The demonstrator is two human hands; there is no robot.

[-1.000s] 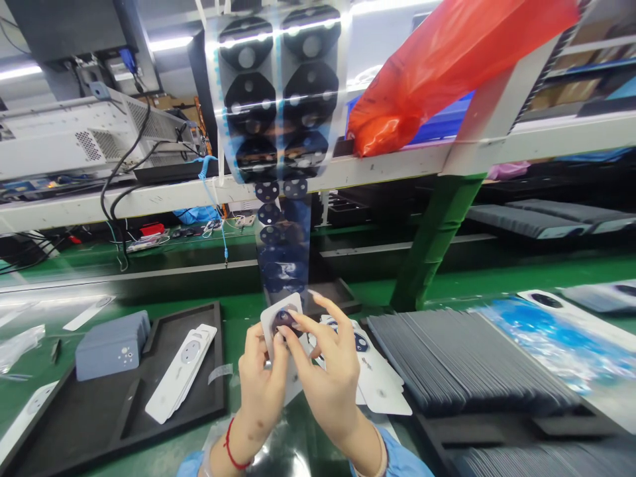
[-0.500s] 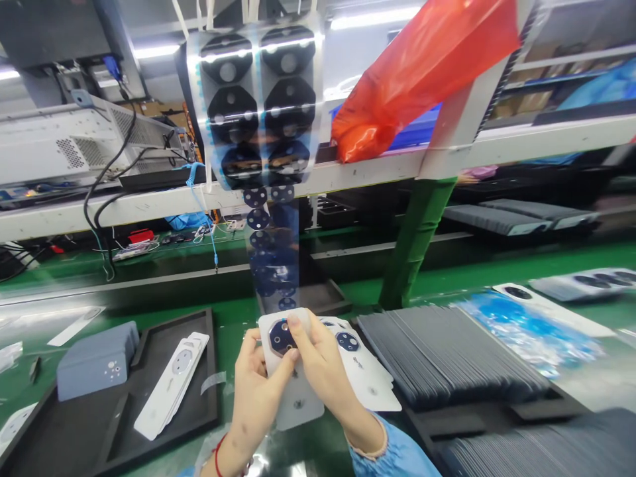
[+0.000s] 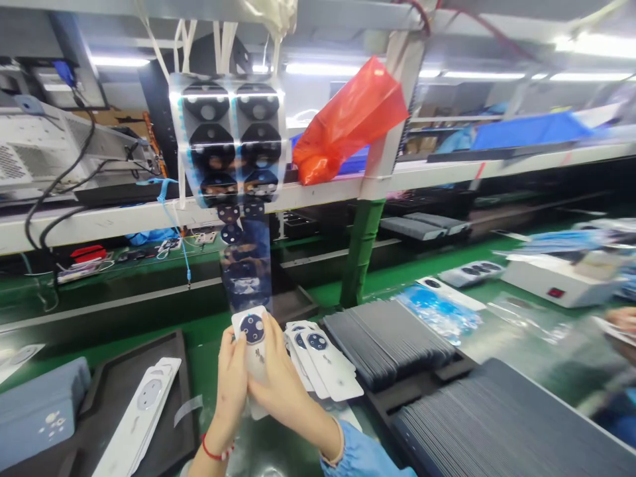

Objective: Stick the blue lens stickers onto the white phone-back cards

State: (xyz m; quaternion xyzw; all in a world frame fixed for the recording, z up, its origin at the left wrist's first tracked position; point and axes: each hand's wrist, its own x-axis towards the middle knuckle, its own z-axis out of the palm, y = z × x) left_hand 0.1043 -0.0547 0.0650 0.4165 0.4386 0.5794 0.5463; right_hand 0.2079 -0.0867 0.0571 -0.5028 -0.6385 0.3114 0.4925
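Above the green tabletop (image 3: 205, 354), left hand (image 3: 231, 371) and right hand (image 3: 279, 383) each have a grip closed on the sides of a flat white panel (image 3: 256, 368), round-cornered, with a dark, pale-dotted disc (image 3: 252, 328) near its top and small dark markings (image 3: 259, 356) below.

Right hand (image 3: 281, 383) has moved from dark disc (image 3: 252, 328) to side of panel (image 3: 255, 363)

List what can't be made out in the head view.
Head view: part of the held panel, covered by the right hand.
Head view: lower pieces of the fanned panels, hidden under the top ones.
Head view: another person's hand, blurred, cut by the right edge.
Head view: black tray, cut off by the bottom edge.
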